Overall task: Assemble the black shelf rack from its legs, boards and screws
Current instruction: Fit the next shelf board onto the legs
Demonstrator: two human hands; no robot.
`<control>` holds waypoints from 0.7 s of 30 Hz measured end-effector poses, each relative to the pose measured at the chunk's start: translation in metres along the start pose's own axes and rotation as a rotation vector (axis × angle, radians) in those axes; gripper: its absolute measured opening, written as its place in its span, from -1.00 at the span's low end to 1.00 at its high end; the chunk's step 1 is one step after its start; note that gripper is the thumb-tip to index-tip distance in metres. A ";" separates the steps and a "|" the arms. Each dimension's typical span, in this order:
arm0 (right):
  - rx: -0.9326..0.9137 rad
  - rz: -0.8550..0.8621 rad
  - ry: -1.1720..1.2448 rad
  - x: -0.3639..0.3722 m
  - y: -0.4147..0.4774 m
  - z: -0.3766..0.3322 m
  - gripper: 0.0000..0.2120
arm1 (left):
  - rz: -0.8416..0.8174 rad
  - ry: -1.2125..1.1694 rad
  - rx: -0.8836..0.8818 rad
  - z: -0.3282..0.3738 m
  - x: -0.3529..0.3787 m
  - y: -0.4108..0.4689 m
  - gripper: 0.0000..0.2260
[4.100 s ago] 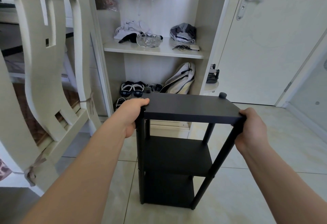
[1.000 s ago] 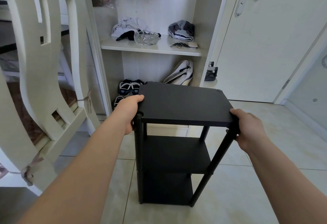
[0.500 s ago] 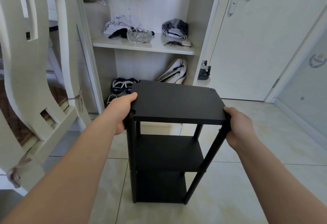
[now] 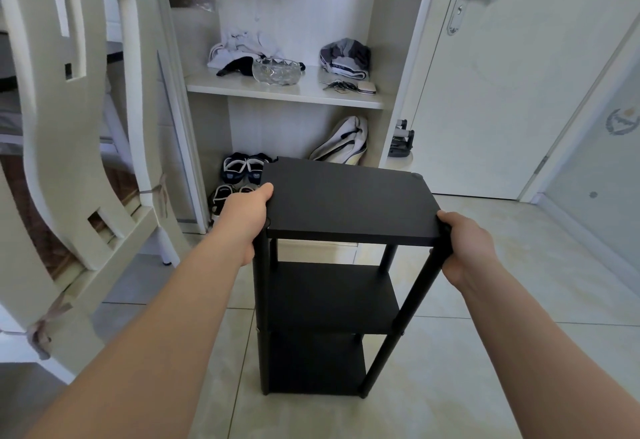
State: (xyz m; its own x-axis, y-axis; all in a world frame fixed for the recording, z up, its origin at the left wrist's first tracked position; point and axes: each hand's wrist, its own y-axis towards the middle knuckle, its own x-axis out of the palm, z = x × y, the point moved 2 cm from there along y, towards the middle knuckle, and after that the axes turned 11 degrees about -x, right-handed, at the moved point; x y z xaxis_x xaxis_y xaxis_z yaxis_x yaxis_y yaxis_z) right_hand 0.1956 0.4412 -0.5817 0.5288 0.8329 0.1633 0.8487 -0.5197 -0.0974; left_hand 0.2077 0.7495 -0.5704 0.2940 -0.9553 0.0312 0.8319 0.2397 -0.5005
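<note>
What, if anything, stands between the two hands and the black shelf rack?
Nothing visible does. The left hand and the right hand each grip a near top corner of the shelf rack.

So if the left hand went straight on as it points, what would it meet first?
The left hand grips the top board, so it would ride along that edge; beyond, probably the shoes in the cabinet, depth unclear.

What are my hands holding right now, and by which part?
Both hold the black shelf rack by its top board: the left hand grips the near left corner, the right hand the near right corner.
</note>
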 end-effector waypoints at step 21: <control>0.121 -0.239 0.018 -0.029 -0.064 -0.001 -0.77 | 0.028 0.042 0.253 -0.028 0.006 -0.020 -0.38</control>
State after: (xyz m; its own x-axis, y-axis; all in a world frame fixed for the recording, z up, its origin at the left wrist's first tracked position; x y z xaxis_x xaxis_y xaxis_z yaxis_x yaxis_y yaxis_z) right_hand 0.1260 0.4505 -0.5795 0.3137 0.9253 0.2130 0.9445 -0.2810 -0.1704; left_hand 0.1797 0.7343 -0.5840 0.3032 -0.9528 -0.0183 0.9166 0.2968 -0.2680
